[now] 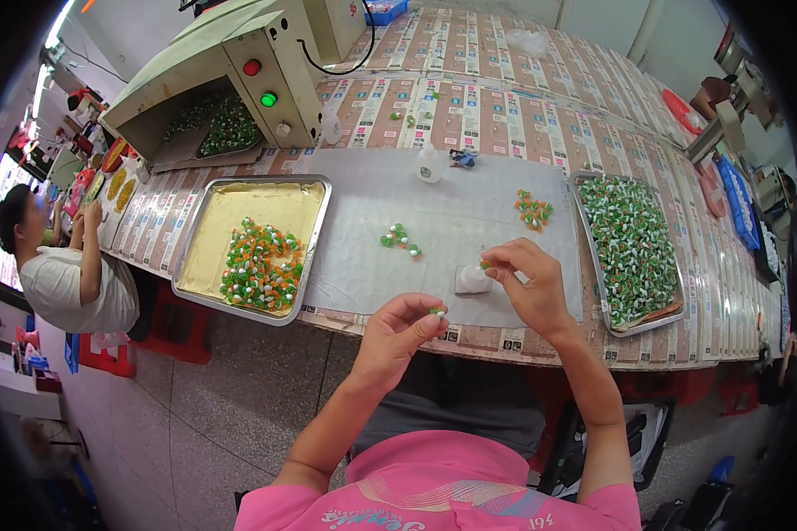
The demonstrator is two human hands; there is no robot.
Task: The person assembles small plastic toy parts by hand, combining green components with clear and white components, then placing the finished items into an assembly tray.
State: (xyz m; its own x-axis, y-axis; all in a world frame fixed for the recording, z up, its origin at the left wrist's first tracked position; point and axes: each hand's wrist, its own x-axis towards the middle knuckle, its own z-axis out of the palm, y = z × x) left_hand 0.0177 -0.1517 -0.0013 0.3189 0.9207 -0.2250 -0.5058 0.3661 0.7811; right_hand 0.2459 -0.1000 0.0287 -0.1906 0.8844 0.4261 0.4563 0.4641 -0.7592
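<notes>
- The left hand point(403, 329) pinches a small green-and-white piece point(437, 311) between thumb and forefinger, held above the near edge of the desk point(469, 115).
- The right hand point(527, 279) pinches another tiny green piece point(485, 265) at its fingertips, just over a small white bottle point(472, 280) standing on the grey mat point(452, 203).
- The pieces look like little bead-like caps, green with white, some orange; they are too small here to tell the exact shape.
- They seem light and hard, likely a bit slick, so a fingertip pinch across the sides suits them best; a loose one could roll off.
- A small cluster of green pieces point(400, 239) lies mid-mat, and an orange-and-green cluster point(534, 211) lies farther right.
- The left tray point(205, 265) has a yellow lining and a heap of mixed pieces; the right tray point(593, 239) is filled with green-and-white ones.
- A boxy machine point(266, 71) with red and green buttons stands far left.
- Another person point(66, 279) sits at the far left end.
</notes>
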